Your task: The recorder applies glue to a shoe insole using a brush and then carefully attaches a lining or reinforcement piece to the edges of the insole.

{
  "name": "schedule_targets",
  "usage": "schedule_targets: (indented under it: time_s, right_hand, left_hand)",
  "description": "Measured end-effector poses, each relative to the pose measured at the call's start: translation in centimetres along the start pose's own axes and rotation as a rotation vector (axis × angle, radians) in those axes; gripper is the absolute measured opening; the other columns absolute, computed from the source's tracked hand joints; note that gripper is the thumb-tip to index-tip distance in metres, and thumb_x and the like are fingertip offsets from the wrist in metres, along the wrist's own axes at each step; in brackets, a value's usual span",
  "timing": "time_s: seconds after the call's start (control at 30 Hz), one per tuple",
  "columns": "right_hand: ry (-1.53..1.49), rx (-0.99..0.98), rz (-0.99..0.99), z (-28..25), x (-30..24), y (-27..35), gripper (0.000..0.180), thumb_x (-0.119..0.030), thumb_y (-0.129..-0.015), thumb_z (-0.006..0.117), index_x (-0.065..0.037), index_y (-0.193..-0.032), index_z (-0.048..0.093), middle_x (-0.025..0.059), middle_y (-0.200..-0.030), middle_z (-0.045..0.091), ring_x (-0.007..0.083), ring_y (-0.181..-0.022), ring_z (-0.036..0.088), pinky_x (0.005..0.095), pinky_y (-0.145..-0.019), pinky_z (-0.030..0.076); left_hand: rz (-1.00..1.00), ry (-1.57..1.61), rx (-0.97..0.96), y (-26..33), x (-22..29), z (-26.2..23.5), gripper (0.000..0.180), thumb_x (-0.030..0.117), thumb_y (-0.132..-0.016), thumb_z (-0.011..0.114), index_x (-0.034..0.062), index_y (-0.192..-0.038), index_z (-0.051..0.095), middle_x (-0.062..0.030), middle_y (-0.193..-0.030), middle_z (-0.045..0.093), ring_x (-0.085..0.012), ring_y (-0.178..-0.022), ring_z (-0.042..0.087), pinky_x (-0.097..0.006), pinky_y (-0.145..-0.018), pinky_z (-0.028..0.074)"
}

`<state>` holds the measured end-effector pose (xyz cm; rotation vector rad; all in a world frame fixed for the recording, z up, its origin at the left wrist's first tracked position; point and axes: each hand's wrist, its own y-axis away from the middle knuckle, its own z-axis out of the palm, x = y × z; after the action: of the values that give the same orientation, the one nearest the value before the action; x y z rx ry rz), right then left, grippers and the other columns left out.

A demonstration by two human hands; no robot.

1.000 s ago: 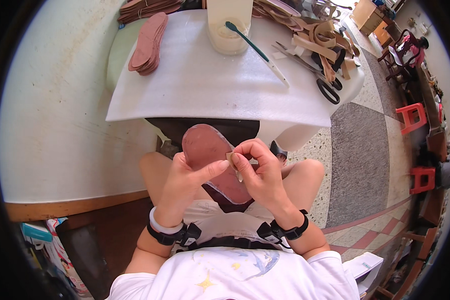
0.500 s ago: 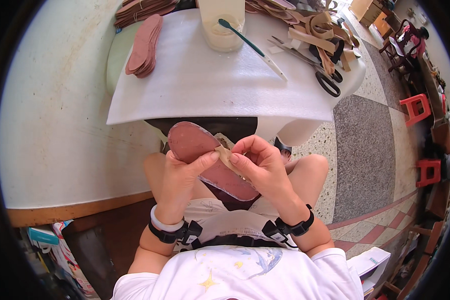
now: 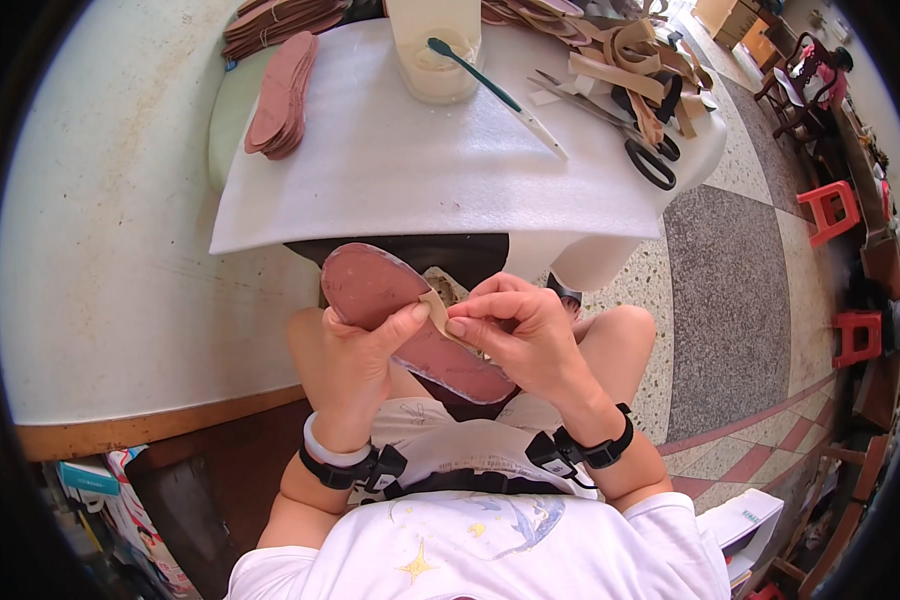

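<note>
A reddish-brown shoe insole (image 3: 375,285) lies across my lap, its toe end pointing up-left toward the table. My left hand (image 3: 355,355) grips it from underneath, thumb pressed on its top. My right hand (image 3: 515,335) pinches a tan strap (image 3: 437,308) against the insole's middle, right beside my left thumb. The heel end (image 3: 460,370) pokes out below my right hand.
A white foam-covered table (image 3: 410,170) stands in front of me. On it are a stack of insoles (image 3: 282,95), a pale tub (image 3: 435,50) with a green-handled brush (image 3: 495,95), black scissors (image 3: 650,160) and a heap of tan straps (image 3: 620,70). Red stools (image 3: 830,210) stand at the right.
The insole has tilted flatter and moved slightly left in my hands. My right fingers have shifted along the tan strap toward my left thumb.
</note>
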<state>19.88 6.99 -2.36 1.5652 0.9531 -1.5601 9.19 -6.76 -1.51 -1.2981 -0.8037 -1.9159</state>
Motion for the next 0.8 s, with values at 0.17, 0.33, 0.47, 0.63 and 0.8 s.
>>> schedule_targets:
  time_s: [0.17, 0.33, 0.47, 0.63, 0.8]
  right_hand:
    - [0.058, -0.010, -0.012, 0.1, 0.1, 0.2, 0.009, -0.006, -0.081, 0.070, 0.000, -0.088, 0.070, 0.0049, -0.080, 0.060, 0.0098, -0.062, 0.052, 0.0245, -0.055, 0.041]
    - [0.183, -0.023, -0.015, 0.0, -0.4, 0.2, 0.009, -0.008, -0.082, 0.066, 0.000, -0.085, 0.068, 0.0081, -0.080, 0.060, 0.0151, -0.061, 0.056, 0.0274, -0.055, 0.043]
    - [0.220, -0.012, -0.017, 0.1, -0.6, 0.2, 0.010, -0.009, -0.082, 0.066, 0.000, -0.084, 0.067, 0.0087, -0.080, 0.060, 0.0176, -0.061, 0.055, 0.0287, -0.055, 0.043]
    - [0.237, -0.045, -0.024, 0.2, -0.4, 0.1, 0.011, -0.011, -0.081, 0.067, -0.001, -0.085, 0.068, 0.0085, -0.078, 0.059, 0.0180, -0.061, 0.054, 0.0291, -0.056, 0.043]
    - [0.180, -0.082, 0.043, 0.1, 1.0, 0.2, 0.012, -0.008, -0.081, 0.071, 0.002, -0.087, 0.070, 0.0026, -0.080, 0.060, 0.0059, -0.066, 0.049, 0.0220, -0.056, 0.038]
  left_hand:
    - [-0.090, -0.030, 0.034, 0.2, 0.6, 0.5, 0.026, -0.002, -0.074, 0.072, 0.0056, -0.097, 0.063, -0.0028, -0.091, 0.066, -0.0122, -0.082, 0.061, -0.028, -0.076, 0.048]
    - [-0.097, 0.021, -0.064, -0.3, 0.7, 0.5, 0.021, 0.000, -0.076, 0.073, 0.0021, -0.096, 0.065, -0.0045, -0.089, 0.067, -0.0117, -0.082, 0.063, -0.026, -0.077, 0.049]
    - [-0.155, -0.011, -0.155, -0.9, 1.5, 1.0, 0.023, 0.001, -0.075, 0.075, 0.0016, -0.095, 0.063, -0.0040, -0.088, 0.066, -0.0115, -0.082, 0.062, -0.026, -0.076, 0.049]
    - [-0.185, -0.127, -0.113, -1.1, 0.9, -0.2, 0.043, -0.002, -0.070, 0.077, -0.0002, -0.107, 0.056, -0.0060, -0.091, 0.064, -0.0136, -0.082, 0.061, -0.027, -0.075, 0.049]
    - [-0.097, -0.057, 0.010, -0.8, 0.4, 0.0, 0.057, -0.002, -0.068, 0.079, -0.0010, -0.118, 0.051, -0.0065, -0.093, 0.062, -0.0145, -0.082, 0.061, -0.028, -0.077, 0.049]
